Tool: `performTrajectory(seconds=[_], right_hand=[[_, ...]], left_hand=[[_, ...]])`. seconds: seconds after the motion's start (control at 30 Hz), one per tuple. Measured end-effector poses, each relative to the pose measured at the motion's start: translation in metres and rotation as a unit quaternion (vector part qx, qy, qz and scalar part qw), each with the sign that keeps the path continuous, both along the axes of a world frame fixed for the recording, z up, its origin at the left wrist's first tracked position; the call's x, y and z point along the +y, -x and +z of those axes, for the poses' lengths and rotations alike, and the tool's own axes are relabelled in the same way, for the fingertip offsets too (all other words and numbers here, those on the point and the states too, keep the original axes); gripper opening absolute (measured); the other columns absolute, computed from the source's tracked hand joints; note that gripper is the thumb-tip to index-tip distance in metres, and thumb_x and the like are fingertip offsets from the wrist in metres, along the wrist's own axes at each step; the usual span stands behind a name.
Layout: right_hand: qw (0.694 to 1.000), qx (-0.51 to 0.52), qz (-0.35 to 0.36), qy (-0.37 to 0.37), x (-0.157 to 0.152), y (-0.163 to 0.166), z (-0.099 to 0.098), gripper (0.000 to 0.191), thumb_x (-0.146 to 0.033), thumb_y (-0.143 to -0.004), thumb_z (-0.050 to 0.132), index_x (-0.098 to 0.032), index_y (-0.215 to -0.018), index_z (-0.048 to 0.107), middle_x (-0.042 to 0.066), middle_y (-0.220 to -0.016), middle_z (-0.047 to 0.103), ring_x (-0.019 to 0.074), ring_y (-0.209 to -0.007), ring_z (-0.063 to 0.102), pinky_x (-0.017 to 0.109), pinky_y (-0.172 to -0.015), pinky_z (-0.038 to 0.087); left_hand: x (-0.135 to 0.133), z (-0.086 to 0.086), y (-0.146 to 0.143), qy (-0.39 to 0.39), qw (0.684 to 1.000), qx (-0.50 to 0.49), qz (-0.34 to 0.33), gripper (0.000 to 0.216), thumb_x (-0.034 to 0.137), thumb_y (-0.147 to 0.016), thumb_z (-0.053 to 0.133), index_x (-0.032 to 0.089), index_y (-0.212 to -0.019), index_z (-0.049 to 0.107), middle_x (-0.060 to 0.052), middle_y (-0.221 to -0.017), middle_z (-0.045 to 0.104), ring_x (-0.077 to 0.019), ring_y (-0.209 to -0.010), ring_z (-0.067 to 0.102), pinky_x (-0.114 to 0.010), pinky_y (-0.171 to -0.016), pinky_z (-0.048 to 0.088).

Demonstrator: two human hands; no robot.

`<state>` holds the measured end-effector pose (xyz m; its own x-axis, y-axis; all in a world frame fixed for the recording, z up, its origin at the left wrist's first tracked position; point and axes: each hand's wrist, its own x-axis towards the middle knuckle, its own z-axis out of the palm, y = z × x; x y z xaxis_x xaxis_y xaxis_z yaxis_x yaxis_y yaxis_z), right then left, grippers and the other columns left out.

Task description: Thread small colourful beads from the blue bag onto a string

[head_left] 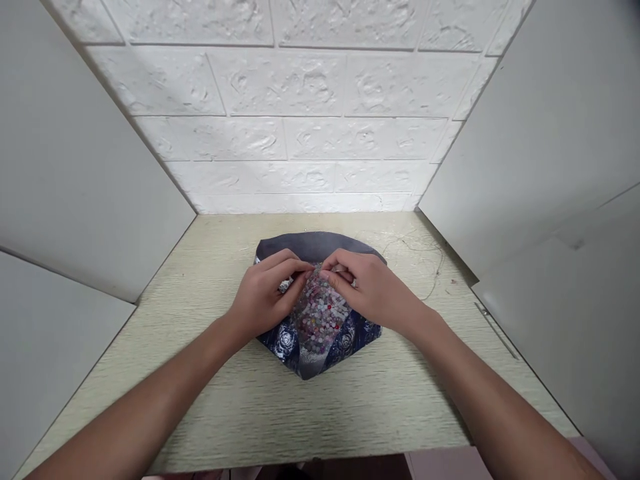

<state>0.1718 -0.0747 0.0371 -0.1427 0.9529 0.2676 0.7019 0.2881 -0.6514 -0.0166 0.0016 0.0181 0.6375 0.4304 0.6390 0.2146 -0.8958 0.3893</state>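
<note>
The bench point(150, 380), a pale green-beige wood-grain surface, is bounded at the back by a white faux-brick wall point(280, 120) and at the sides by a grey-white left panel point(90, 173) and a grey-white right panel point(540, 147). Its near edge runs across the bottom of the view, below the forearms. A fabric pouch point(285, 347), printed with silver roses on dark blue, is placed near the middle of the bench's width. A grey fabric flap point(310, 245) lies along its far side, just short of the wall. Wide room is left between the pouch and each side panel, and a smaller strip remains between the pouch and the near edge.

A mass of small multicoloured beads point(320, 313) is seen at the centre of the pouch, heaped between the blue panels. The left hand point(265, 293) and the right hand point(370, 287) are held over the pouch from either side, both closed to a narrow pinch. Their fingertips are brought close together at the upper edge of the beads, with the beads touched by both. Exactly what is gripped there is hidden by the fingers. Thin dark threads point(425, 257) are strewn on the bench to the right of the flap, and a slim metal strip point(495, 330) is seen along the foot of the right panel.
</note>
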Motion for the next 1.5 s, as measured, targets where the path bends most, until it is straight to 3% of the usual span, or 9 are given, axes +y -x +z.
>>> performTrajectory(seconds=[0.13,0.27,0.4,0.63,0.8,0.93,1.17,1.3,1.5], right_hand=[[0.999,-0.017,-0.042,-0.018,0.001,0.001,-0.001,0.018,-0.032,-0.091,0.048,-0.020,-0.094,0.062,-0.001,-0.071,0.059,0.0125,-0.065,0.050,0.025,-0.059,0.035],[0.996,-0.056,-0.073,-0.022,0.001,0.003,-0.002,0.018,-0.026,-0.087,0.050,-0.021,-0.095,0.066,-0.002,-0.064,0.054,0.0119,-0.061,0.048,0.026,-0.060,0.034],[0.990,-0.091,-0.104,-0.004,-0.001,0.002,0.000,0.019,-0.028,-0.086,0.052,-0.021,-0.094,0.068,-0.002,-0.061,0.052,0.0123,-0.058,0.046,0.026,-0.059,0.033],[0.984,-0.135,-0.113,-0.003,0.001,0.002,-0.007,0.021,-0.031,-0.090,0.051,-0.020,-0.095,0.069,-0.002,-0.057,0.053,0.0122,-0.054,0.046,0.025,-0.055,0.031],[0.976,-0.175,-0.108,-0.066,0.008,0.004,-0.023,0.022,-0.032,-0.090,0.052,-0.019,-0.092,0.069,-0.002,-0.056,0.053,0.0123,-0.053,0.048,0.025,-0.052,0.029],[0.980,-0.111,-0.119,-0.116,0.005,0.001,-0.027,0.022,-0.031,-0.089,0.053,-0.018,-0.090,0.070,-0.004,-0.052,0.048,0.0098,-0.047,0.043,0.024,-0.050,0.031],[0.979,-0.028,-0.092,-0.181,-0.001,0.002,-0.027,0.018,-0.024,-0.085,0.057,-0.014,-0.089,0.072,-0.006,-0.047,0.040,0.0072,-0.042,0.037,0.023,-0.045,0.030],[0.977,-0.027,-0.092,-0.188,-0.001,0.004,-0.029,0.015,-0.026,-0.084,0.061,-0.015,-0.084,0.072,-0.007,-0.047,0.037,0.0064,-0.042,0.035,0.022,-0.044,0.028],[0.978,-0.029,-0.084,-0.187,-0.001,0.007,-0.029,0.012,-0.022,-0.083,0.061,-0.015,-0.083,0.070,-0.007,-0.047,0.039,0.0058,-0.042,0.036,0.021,-0.044,0.029]], left_hand=[[0.001,0.001,0.000,-0.015,0.995,0.077,0.064,0.017,0.019,-0.087,0.053,0.017,-0.097,0.066,-0.004,-0.083,0.064,-0.0147,-0.070,0.061,-0.025,-0.057,0.044],[0.005,-0.002,-0.001,-0.060,0.964,0.215,0.142,0.016,0.023,-0.084,0.054,0.017,-0.086,0.069,-0.005,-0.078,0.064,-0.0203,-0.071,0.063,-0.029,-0.054,0.040],[0.007,-0.007,-0.004,-0.065,0.947,0.269,0.163,0.017,0.025,-0.084,0.056,0.019,-0.088,0.071,-0.006,-0.080,0.064,-0.0227,-0.074,0.062,-0.031,-0.058,0.040],[0.003,-0.008,-0.005,-0.007,0.948,0.275,0.162,0.023,0.029,-0.090,0.051,0.021,-0.093,0.072,-0.005,-0.086,0.063,-0.0198,-0.074,0.061,-0.029,-0.058,0.037],[0.005,-0.013,-0.005,0.042,0.968,0.214,0.127,0.023,0.026,-0.091,0.049,0.018,-0.093,0.071,-0.005,-0.093,0.063,-0.0183,-0.079,0.061,-0.028,-0.064,0.041],[0.007,-0.012,-0.006,0.130,0.986,0.095,0.032,0.022,0.021,-0.091,0.050,0.016,-0.098,0.070,-0.005,-0.095,0.066,-0.0158,-0.087,0.062,-0.026,-0.076,0.046],[0.009,-0.011,-0.007,0.333,0.942,-0.030,-0.003,0.015,0.024,-0.081,0.063,0.018,-0.091,0.072,-0.001,-0.086,0.072,-0.0133,-0.080,0.064,-0.022,-0.071,0.049],[0.010,-0.014,-0.008,0.361,0.931,-0.045,-0.013,0.017,0.027,-0.079,0.065,0.017,-0.091,0.073,-0.002,-0.079,0.071,-0.0137,-0.073,0.063,-0.024,-0.065,0.048],[0.009,-0.012,-0.007,0.355,0.933,-0.048,-0.033,0.019,0.025,-0.080,0.064,0.016,-0.094,0.073,-0.004,-0.084,0.072,-0.0160,-0.081,0.065,-0.026,-0.070,0.050]])
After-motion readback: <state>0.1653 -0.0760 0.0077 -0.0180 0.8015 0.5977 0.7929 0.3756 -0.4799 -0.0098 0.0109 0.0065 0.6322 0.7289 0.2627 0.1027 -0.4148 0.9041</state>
